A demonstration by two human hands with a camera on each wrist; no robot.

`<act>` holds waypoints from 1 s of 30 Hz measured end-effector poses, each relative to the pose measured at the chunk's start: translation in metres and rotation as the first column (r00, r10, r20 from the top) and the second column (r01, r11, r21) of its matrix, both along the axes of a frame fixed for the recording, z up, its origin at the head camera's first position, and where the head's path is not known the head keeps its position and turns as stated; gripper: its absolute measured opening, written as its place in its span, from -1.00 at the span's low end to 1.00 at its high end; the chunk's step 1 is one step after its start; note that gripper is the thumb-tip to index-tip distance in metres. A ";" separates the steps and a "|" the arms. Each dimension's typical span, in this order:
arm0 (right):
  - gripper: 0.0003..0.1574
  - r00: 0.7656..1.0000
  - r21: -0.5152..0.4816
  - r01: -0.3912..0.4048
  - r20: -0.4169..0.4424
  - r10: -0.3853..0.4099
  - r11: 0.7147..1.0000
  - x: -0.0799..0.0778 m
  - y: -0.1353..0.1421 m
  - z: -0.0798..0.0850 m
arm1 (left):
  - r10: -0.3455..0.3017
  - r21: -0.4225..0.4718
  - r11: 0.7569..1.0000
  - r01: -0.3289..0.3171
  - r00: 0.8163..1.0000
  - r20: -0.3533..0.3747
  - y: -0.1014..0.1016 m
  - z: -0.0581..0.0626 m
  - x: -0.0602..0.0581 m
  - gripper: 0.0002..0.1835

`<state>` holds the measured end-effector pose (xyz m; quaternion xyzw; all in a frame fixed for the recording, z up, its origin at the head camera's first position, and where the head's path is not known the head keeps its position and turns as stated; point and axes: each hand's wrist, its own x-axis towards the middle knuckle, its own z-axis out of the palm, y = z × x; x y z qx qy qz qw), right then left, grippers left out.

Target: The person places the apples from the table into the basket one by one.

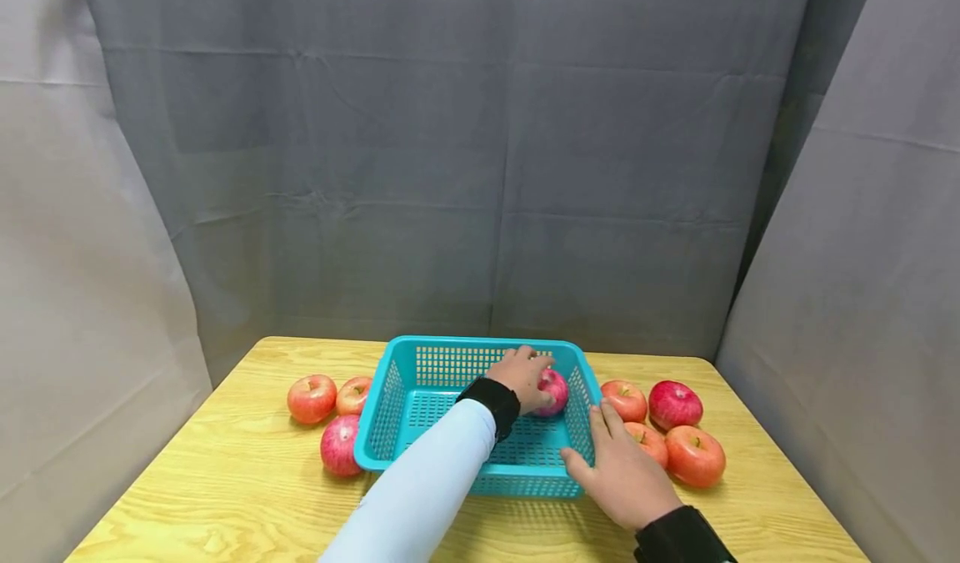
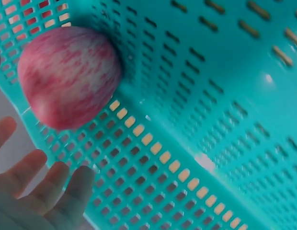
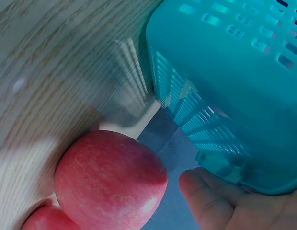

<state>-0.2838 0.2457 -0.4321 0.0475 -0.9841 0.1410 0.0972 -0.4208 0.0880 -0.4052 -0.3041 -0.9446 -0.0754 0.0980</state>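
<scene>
A turquoise plastic basket (image 1: pixel 420 344) with a perforated bottom and walls stands on the wooden table. Inside it, against the right end, lies a red-pink apple (image 1: pixel 553 392). My left hand (image 1: pixel 521 377) reaches into the basket beside this apple. In the left wrist view the fingertips (image 2: pixel 81 177) are spread loosely, and a gap shows between them and the streaked apple (image 2: pixel 69 76). My right hand (image 1: pixel 626 471) touches the basket's right rim with extended fingers, thumb apart towards the front corner. The right wrist view has its fingers (image 3: pixel 201 194) right at the rim.
Right of the basket sit several apples, among them a dark red one (image 1: pixel 675 404) and a lighter one (image 1: pixel 695 456). Left of it are three more, including a pinkish apple (image 1: pixel 340 445) close to the basket wall. Grey cloth (image 1: pixel 450 171) hangs behind the table.
</scene>
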 end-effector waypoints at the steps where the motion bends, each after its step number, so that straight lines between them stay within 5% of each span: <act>1: 0.29 1.000 0.001 -0.002 -0.001 0.002 1.000 0.000 0.000 0.000 | 0.002 0.000 1.000 -0.002 1.000 -0.003 -0.002 0.002 0.001 -0.35; 21: 0.27 0.999 -0.001 -0.041 -0.030 0.041 0.999 -0.003 0.002 0.004 | 0.116 -0.014 0.993 -0.116 0.993 -0.005 -0.058 0.038 0.003 -0.37; 30: 0.29 0.998 -0.008 -0.058 -0.028 0.058 0.998 -0.007 0.005 0.002 | 0.173 -0.004 0.985 -0.173 0.985 0.000 -0.103 0.053 -0.006 -0.37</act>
